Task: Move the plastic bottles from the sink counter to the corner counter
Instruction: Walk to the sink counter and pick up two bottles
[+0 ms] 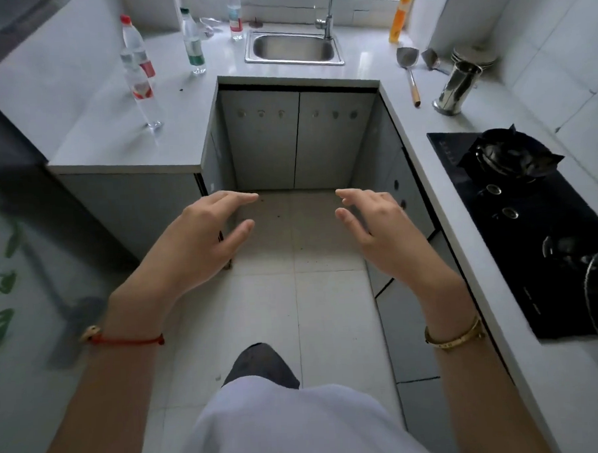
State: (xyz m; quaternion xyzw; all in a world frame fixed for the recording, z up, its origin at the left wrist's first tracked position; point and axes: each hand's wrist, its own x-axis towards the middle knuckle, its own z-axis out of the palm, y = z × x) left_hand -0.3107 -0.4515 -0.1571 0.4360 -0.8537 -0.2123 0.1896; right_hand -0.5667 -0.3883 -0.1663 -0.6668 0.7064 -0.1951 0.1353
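A small kitchen seen from above, looking down past a person's chest to a pale tiled floor (328, 293). A grey counter (90, 108) wraps round three sides in a U shape, with grey cupboard doors (299, 137) below the far run.

In the far run sits a steel sink (294, 48) with a tap (329, 16) behind it. On the right run lies a black gas hob (530, 223); further back stand a shiny metal canister (457, 86), a spatula with a wooden handle (410, 74) and an orange bottle (399, 14) against the wall.

Four clear plastic bottles stand upright on the counter left of the sink. One with a red label (235, 16) is just beside the sink's back left corner. One with a green cap and label (193, 42) stands further left. Two more stand on the left run, one with a red cap (135, 52) and, touching it in this view, another (144, 96) nearer the person.

The left hand (202, 237) and right hand (380, 226) are held out over the floor, well apart from every bottle. Both are loosely spread, fingers slightly curled, holding nothing. A red cord (128, 340) circles the left wrist and a gold bangle (454, 334) the right.
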